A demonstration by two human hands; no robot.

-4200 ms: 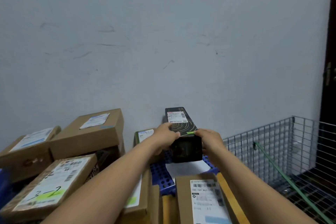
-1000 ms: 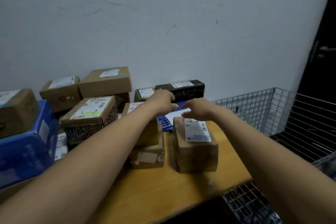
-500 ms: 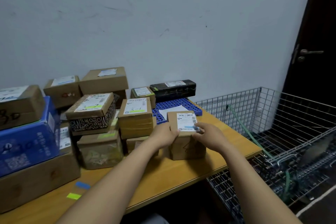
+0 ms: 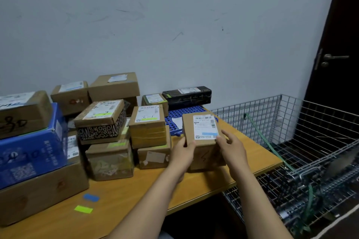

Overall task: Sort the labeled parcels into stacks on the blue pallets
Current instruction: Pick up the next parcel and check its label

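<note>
A small brown parcel (image 4: 202,153) with a white label and a blue sticker stands on the wooden table (image 4: 194,190), near its right end. My left hand (image 4: 183,151) grips its left side. On its right side my right hand (image 4: 232,148) holds it, fingertips on the top edge by the label. Behind it lies a blue pallet (image 4: 184,111) with a sheet of white paper on it. A long black box (image 4: 187,95) lies along the pallet's far edge by the wall. Next to it sits a small green-labelled parcel (image 4: 154,100).
Several brown parcels are stacked left of the held one, among them a yellow-taped stack (image 4: 148,128) and a patterned box (image 4: 101,120). A blue carton (image 4: 31,151) sits at far left. A wire cage (image 4: 301,151) stands right of the table, and a dark door (image 4: 338,44) behind it.
The black box went from my hands to the pallet's far edge. Both hands then came back to the small brown parcel and now hold its sides; the view has pulled back.
</note>
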